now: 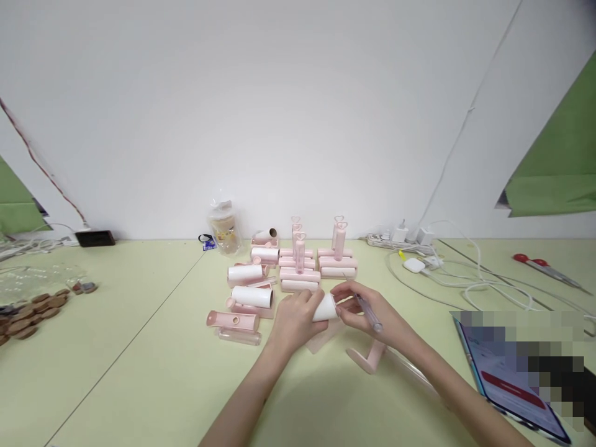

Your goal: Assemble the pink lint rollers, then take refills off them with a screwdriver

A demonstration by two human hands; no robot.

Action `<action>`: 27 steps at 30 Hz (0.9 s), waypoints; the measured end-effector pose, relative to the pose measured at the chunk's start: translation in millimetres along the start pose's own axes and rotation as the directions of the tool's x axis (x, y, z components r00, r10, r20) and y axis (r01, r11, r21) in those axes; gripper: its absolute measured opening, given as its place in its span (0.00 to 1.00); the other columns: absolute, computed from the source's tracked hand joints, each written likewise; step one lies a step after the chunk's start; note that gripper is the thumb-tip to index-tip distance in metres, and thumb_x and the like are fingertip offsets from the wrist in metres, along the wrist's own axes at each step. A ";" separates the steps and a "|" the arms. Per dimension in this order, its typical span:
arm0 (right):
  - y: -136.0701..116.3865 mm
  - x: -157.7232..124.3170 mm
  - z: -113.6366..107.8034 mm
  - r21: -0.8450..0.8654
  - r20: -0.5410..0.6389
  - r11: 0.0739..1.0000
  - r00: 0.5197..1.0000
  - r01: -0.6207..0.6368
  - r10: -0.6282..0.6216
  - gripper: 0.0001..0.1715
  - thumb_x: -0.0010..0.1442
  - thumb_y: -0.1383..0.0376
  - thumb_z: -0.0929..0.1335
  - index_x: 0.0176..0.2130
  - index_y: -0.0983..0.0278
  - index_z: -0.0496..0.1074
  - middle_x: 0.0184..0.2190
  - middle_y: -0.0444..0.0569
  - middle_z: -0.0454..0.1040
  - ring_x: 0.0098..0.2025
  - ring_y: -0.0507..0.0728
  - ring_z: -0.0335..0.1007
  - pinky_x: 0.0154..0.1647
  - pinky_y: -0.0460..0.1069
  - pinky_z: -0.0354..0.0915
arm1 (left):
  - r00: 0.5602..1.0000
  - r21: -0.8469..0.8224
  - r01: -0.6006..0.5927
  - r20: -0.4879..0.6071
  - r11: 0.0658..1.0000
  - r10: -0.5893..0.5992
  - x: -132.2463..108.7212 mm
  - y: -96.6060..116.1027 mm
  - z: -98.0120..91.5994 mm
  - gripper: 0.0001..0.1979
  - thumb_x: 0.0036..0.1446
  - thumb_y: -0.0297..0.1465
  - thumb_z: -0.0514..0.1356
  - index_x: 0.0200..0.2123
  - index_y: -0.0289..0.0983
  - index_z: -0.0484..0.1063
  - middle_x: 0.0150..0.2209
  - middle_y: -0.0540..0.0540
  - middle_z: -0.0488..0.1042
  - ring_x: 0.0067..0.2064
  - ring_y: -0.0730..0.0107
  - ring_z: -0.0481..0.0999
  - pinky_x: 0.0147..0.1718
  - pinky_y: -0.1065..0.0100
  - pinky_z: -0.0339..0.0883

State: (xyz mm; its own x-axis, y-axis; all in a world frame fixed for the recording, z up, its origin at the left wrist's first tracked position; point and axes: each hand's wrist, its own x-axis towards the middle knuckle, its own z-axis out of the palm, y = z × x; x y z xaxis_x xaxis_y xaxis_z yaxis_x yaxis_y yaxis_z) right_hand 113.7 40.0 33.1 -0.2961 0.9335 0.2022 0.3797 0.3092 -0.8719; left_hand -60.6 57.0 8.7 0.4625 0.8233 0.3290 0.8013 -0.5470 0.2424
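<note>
My left hand [298, 316] is wrapped round a white paper roll [326, 308], which looks like a lint roller's sticky roll, lying on its side. At the roll's right end, the fingertips of my right hand [361, 307] are closed on its edge. A slim see-through stick [370, 314] is tucked between the fingers of that same hand. From beneath the roll a thin pale pink sheet [322, 339] shows. Below my right hand lies a pink lint roller part with a flat disc [362, 360], next to a clear tube [412, 366] partly hidden by the forearm.
Several pink lint rollers [300, 279] stand ahead. Left of them lie white rolls on pink holders [252, 297] and a pink cover [235, 320]. White cables [488, 285], red-handled scissors [540, 262] and a tablet [503, 385] are at right. Wooden discs [35, 316] lie far left.
</note>
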 end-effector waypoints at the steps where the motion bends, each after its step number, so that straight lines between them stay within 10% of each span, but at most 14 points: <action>1: 0.9 -0.1 1.1 0.002 -0.001 1.000 1.000 -0.001 0.001 0.09 0.51 0.67 0.65 0.37 0.63 0.66 0.32 0.46 0.72 0.31 0.55 0.73 0.32 0.48 0.68 | 1.000 -0.004 -0.001 0.001 1.000 0.001 -0.3 0.1 0.6 0.18 0.47 0.29 0.58 0.45 0.40 0.65 0.36 0.45 0.73 0.38 0.58 0.72 0.31 0.68 0.61; 11: 15.9 7.7 -3.3 -0.042 -0.110 0.999 0.994 0.011 -0.016 0.10 0.52 0.66 0.62 0.38 0.62 0.63 0.35 0.49 0.72 0.38 0.58 0.71 0.38 0.51 0.65 | 0.979 -0.307 0.116 -0.126 0.945 -0.161 -0.3 -3.7 0.4 0.12 0.51 0.34 0.57 0.41 0.42 0.64 0.34 0.50 0.73 0.36 0.63 0.73 0.32 0.69 0.62; 17: 32.4 0.5 5.2 -0.177 -0.013 0.984 1.000 -0.023 0.021 0.15 0.51 0.60 0.67 0.41 0.59 0.70 0.43 0.51 0.73 0.47 0.65 0.67 0.47 0.58 0.60 | 0.916 -0.857 0.089 -0.130 0.508 -0.379 3.6 0.7 13.8 0.13 0.54 0.39 0.54 0.39 0.39 0.57 0.33 0.49 0.71 0.33 0.68 0.74 0.31 0.68 0.66; 21: 30.1 -4.1 1.5 -0.150 0.022 0.988 0.999 -0.022 0.026 0.15 0.57 0.56 0.64 0.43 0.57 0.67 0.34 0.46 0.75 0.41 0.60 0.71 0.40 0.53 0.65 | 0.938 -0.906 0.064 -0.088 0.419 -0.335 1.6 2.1 28.7 0.12 0.56 0.38 0.51 0.40 0.39 0.53 0.35 0.48 0.70 0.35 0.68 0.74 0.35 0.67 0.68; 27: 3.5 10.2 -21.7 -0.090 -0.377 0.996 0.924 0.028 -0.060 0.16 0.59 0.50 0.61 0.30 0.59 0.57 0.19 0.38 0.61 0.19 0.51 0.59 0.21 0.45 0.57 | 0.967 -0.910 0.035 -0.073 0.412 -0.242 -3.5 2.0 29.7 0.16 0.51 0.34 0.59 0.42 0.40 0.59 0.38 0.49 0.68 0.41 0.67 0.69 0.42 0.67 0.62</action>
State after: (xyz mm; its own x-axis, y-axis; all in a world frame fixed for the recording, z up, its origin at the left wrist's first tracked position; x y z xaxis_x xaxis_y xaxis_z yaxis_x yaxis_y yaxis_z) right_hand 131.1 54.5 41.8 0.0334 0.9127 0.4073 0.4489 0.3504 -0.8220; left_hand -49.3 57.6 -19.1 0.2255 0.9181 0.3260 0.0011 -0.3349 0.9423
